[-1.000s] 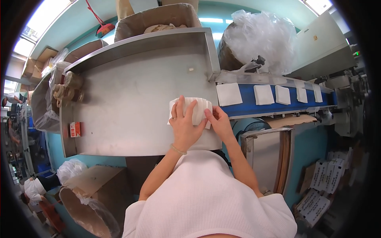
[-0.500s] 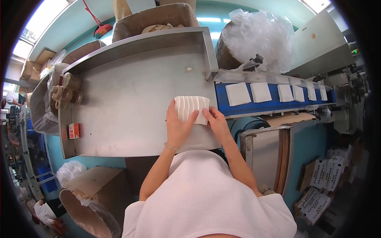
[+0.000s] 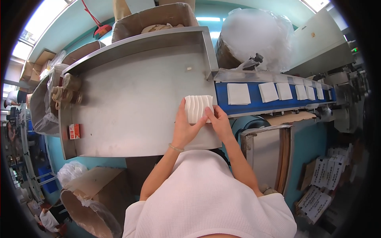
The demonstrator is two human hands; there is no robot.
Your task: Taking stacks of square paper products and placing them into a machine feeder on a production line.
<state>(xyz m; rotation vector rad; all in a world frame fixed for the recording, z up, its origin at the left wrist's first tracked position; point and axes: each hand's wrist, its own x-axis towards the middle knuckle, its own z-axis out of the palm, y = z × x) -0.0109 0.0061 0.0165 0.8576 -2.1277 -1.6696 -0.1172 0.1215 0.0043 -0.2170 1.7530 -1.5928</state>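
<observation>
Two-handed hold in head view: left hand and right hand, part-curled, clasp a squarish stack of folded white sheets over the grey steel counter by the blue conveyor belt; likely squaring-up, next move needing even side pressure.

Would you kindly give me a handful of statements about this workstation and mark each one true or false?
1. The left hand and the right hand both touch a ridged white stack. True.
2. The conveyor belt is red. False: the conveyor belt is blue.
3. Flat white squares lie in a row on the conveyor belt. True.
4. The bracelet is on the right wrist. False: the bracelet is on the left wrist.
5. A small red-and-white box sits near the left end of the metal table. True.
</observation>
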